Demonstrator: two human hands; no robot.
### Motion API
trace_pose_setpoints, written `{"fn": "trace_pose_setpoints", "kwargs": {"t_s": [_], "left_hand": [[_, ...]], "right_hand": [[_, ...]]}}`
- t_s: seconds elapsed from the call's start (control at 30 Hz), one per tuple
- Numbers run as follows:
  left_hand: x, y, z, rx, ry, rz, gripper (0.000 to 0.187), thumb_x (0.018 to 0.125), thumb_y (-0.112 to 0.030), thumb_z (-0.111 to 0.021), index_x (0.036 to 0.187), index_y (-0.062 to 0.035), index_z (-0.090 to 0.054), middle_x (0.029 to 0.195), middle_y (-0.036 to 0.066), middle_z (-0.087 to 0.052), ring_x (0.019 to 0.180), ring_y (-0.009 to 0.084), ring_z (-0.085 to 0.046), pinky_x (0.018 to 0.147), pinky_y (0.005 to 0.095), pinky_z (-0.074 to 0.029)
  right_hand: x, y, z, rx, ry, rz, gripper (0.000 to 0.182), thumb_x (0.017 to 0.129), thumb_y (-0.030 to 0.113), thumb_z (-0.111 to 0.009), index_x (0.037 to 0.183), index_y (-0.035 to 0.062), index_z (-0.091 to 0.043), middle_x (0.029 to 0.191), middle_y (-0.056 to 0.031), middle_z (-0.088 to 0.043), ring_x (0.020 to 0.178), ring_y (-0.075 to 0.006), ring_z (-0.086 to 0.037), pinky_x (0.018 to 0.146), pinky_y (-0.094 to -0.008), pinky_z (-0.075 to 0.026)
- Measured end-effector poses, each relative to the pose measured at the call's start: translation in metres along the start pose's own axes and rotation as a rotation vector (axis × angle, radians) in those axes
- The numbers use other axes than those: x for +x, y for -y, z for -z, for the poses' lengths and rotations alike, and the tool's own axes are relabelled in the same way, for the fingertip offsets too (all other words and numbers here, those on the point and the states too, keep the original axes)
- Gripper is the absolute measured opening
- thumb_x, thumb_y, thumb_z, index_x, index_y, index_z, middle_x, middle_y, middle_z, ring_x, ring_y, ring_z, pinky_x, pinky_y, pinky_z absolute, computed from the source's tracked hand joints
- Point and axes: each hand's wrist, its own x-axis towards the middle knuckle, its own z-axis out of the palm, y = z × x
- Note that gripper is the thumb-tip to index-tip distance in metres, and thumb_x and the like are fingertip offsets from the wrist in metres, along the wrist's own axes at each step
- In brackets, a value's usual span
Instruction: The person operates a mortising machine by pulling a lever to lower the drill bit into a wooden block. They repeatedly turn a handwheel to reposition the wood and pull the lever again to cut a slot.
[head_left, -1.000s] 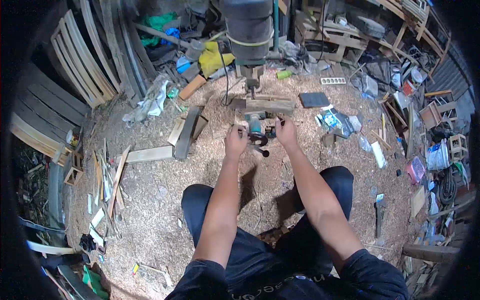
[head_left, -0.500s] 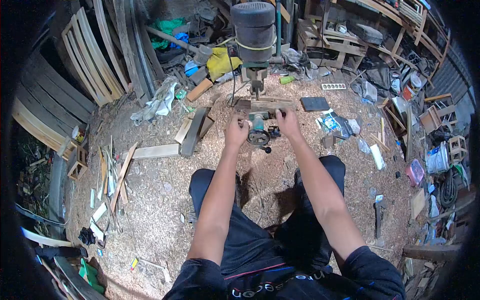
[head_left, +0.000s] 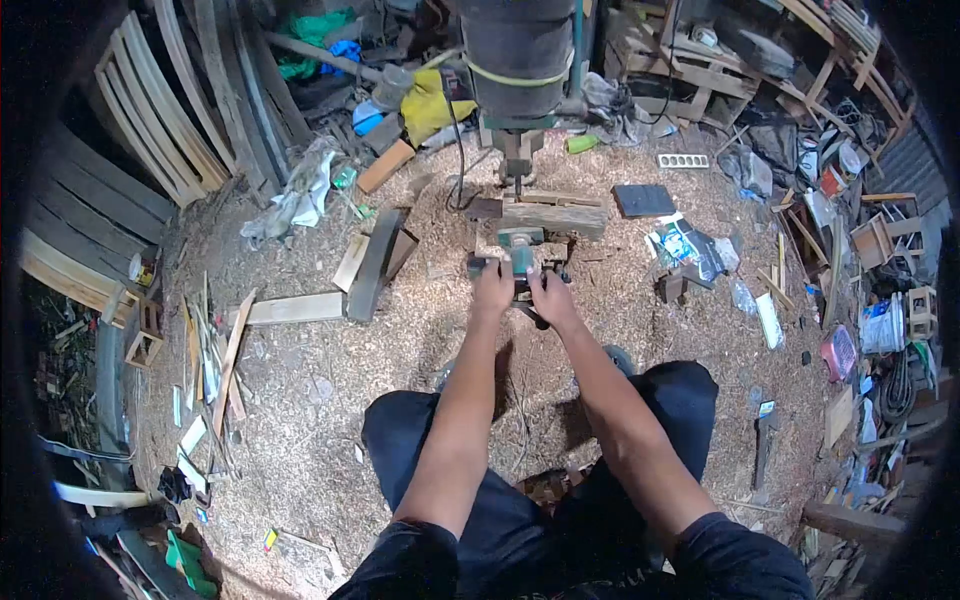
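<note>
In front of me stands a drill-press-like machine with a large dark motor and a bit pointing down. Beneath the bit, a rough block of wood lies across the green vise. My left hand is closed at the left side of the vise's dark handwheel, thumb on the inner side. On the opposite side, my right hand closes around the wheel, its thumb pointing up. Both hands cover much of the wheel.
Wood shavings cover the ground. A dark plank and a pale board lie to the left. Right of the machine are a black slab and a plastic packet. A hammer lies farther right.
Both hands have come off the wood and vise sides, moved toward me and closed on the handwheel. The view has shifted, so the machine looks larger.
</note>
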Motion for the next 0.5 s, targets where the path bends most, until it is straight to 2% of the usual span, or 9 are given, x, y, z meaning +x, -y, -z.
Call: {"fn": "trace_pose_setpoints", "kwargs": {"t_s": [0.03, 0.13, 0.17, 0.23, 0.3, 0.37, 0.43, 0.5], "left_hand": [[0.003, -0.006, -0.005, -0.004, 0.005, 0.064, 0.040, 0.096, -0.033, -0.046, 0.098, -0.0001, -0.068, 0.096, 0.031, -0.066, 0.094, 0.0491, -0.062, 0.086, 0.0524, -0.048], [0.000, 0.001, -0.025, -0.117, -0.270, -0.008, 0.036, 0.093, -0.027, -0.047, 0.089, 0.0020, -0.069, 0.088, 0.030, -0.067, 0.084, 0.0451, -0.064, 0.077, 0.0486, -0.051], [0.001, 0.011, -0.033, -0.237, -0.467, -0.062, 0.031, 0.088, -0.022, -0.049, 0.081, 0.0040, -0.065, 0.068, 0.023, -0.062, 0.065, 0.0348, -0.062, 0.063, 0.0423, -0.049], [-0.014, 0.048, -0.052, -0.538, -0.529, 0.053, 0.029, 0.086, -0.021, -0.051, 0.076, 0.0041, -0.063, 0.062, 0.017, -0.056, 0.058, 0.0292, -0.055, 0.057, 0.0398, -0.044], [0.010, 0.078, -0.055, -0.736, -0.312, 0.187, 0.028, 0.085, -0.021, -0.053, 0.072, 0.0028, -0.060, 0.062, 0.010, -0.050, 0.060, 0.0239, -0.050, 0.058, 0.0369, -0.041], [-0.003, 0.083, -0.057, -0.717, -0.354, 0.241, 0.028, 0.085, -0.021, -0.052, 0.073, 0.0032, -0.060, 0.065, 0.011, -0.052, 0.064, 0.0250, -0.051, 0.064, 0.0374, -0.041], [0.003, 0.063, -0.055, -0.722, -0.411, 0.279, 0.030, 0.086, -0.021, -0.050, 0.073, 0.0049, -0.058, 0.069, 0.014, -0.055, 0.069, 0.0261, -0.051, 0.072, 0.0384, -0.041], [0.005, 0.059, -0.042, -0.715, -0.232, 0.200, 0.030, 0.086, -0.021, -0.050, 0.074, 0.0052, -0.059, 0.073, 0.015, -0.057, 0.069, 0.0264, -0.053, 0.070, 0.0387, -0.042]], "right_hand": [[0.006, -0.012, -0.017, 0.016, -0.134, 0.073, 0.047, 0.098, 0.037, -0.048, 0.087, -0.0070, -0.061, 0.087, -0.0307, -0.064, 0.085, -0.0470, -0.062, 0.075, -0.0485, -0.049], [0.015, -0.026, -0.041, 0.127, -0.189, 0.092, 0.039, 0.093, 0.030, -0.054, 0.082, -0.0062, -0.064, 0.082, -0.0302, -0.063, 0.085, -0.0468, -0.061, 0.077, -0.0525, -0.047], [0.017, -0.020, -0.044, -0.025, -0.217, 0.117, 0.034, 0.088, 0.024, -0.056, 0.075, -0.0060, -0.064, 0.077, -0.0285, -0.063, 0.078, -0.0461, -0.061, 0.074, -0.0537, -0.047], [0.006, 0.002, -0.049, -0.230, -0.203, 0.138, 0.033, 0.087, 0.023, -0.055, 0.074, -0.0058, -0.064, 0.076, -0.0279, -0.063, 0.075, -0.0453, -0.061, 0.072, -0.0535, -0.047], [0.022, 0.013, -0.046, -0.374, -0.238, 0.163, 0.032, 0.085, 0.022, -0.055, 0.071, -0.0051, -0.063, 0.073, -0.0266, -0.063, 0.070, -0.0441, -0.059, 0.070, -0.0521, -0.047], [0.014, 0.012, -0.052, -0.395, -0.256, 0.156, 0.032, 0.086, 0.021, -0.054, 0.071, -0.0052, -0.064, 0.074, -0.0266, -0.063, 0.071, -0.0437, -0.060, 0.071, -0.0524, -0.047], [0.024, 0.010, -0.051, -0.383, -0.275, 0.188, 0.032, 0.087, 0.021, -0.053, 0.072, -0.0050, -0.064, 0.074, -0.0269, -0.063, 0.072, -0.0440, -0.060, 0.072, -0.0531, -0.047], [0.022, 0.008, -0.046, -0.341, -0.231, 0.221, 0.033, 0.090, 0.022, -0.052, 0.074, -0.0045, -0.064, 0.073, -0.0274, -0.063, 0.073, -0.0450, -0.060, 0.073, -0.0541, -0.046]]}}
